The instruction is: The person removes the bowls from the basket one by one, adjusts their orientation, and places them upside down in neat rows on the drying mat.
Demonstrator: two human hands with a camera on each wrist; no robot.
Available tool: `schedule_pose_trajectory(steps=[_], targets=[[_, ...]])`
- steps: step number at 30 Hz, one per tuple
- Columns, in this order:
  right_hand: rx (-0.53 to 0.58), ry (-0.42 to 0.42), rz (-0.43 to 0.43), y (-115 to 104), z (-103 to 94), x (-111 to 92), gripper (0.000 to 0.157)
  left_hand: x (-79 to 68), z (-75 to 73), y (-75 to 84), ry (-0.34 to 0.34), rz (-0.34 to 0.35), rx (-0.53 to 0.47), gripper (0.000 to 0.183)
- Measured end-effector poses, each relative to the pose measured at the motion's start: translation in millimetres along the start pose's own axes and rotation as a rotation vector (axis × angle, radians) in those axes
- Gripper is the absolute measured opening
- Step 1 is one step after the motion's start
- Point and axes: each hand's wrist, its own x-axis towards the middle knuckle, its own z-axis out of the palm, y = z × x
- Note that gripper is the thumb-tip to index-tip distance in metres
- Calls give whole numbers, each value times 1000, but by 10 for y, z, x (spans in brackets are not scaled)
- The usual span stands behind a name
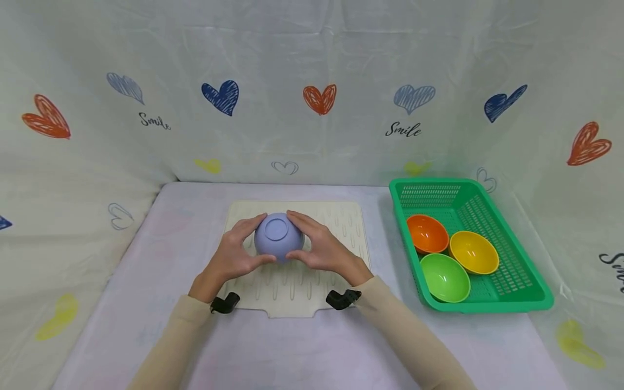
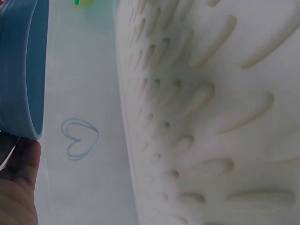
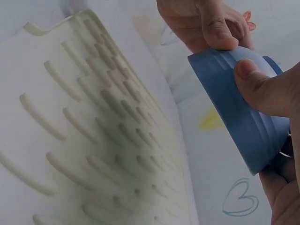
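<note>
A blue-lavender bowl (image 1: 279, 238) is held upside down, its round foot facing up, above a cream drying mat (image 1: 292, 292) with raised ridges. My left hand (image 1: 237, 250) grips its left side, thumb near the front and fingers behind. Opposite it, my right hand (image 1: 322, 246) grips the right side in the same manner. In the right wrist view the bowl (image 3: 239, 103) has both thumbs on its outer wall and its rim stands apart from the mat (image 3: 93, 117). The left wrist view catches only part of the bowl (image 2: 18, 70) and some left fingers (image 2: 28, 161).
To the right stands a green perforated basket (image 1: 521, 260). Inside it lie an orange bowl (image 1: 427, 234), a yellow bowl (image 1: 474, 252) and a light green bowl (image 1: 445, 278). A white curtain (image 1: 273, 135) printed with hearts borders the white-covered table (image 1: 161, 238).
</note>
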Motion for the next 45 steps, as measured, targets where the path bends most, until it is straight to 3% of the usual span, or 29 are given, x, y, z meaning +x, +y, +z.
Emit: schedule_pose_trajectory(steps=[5, 12, 18, 24, 30, 37, 45], targets=[[18, -2, 14, 73, 120, 99, 88, -46, -42, -68, 1, -43, 23, 97], [8, 23, 8, 177, 271, 228, 87, -67, -51, -199, 21, -4, 69, 95], [-8, 5, -2, 271, 444, 350, 88, -116, -90, -283, 26, -44, 108, 93], [-5, 46, 5, 347, 594, 396, 88, -169, -59, -360, 52, -84, 118, 89], [-16, 56, 53, 415, 714, 441, 89, -228, 29, -433, 97, -156, 107, 82], [-17, 18, 117, 494, 819, 514, 88, -238, 57, -509, 69, -251, 136, 78], [26, -21, 179, 540, 929, 696, 90, -230, 12, -643, 16, -375, 102, 78]])
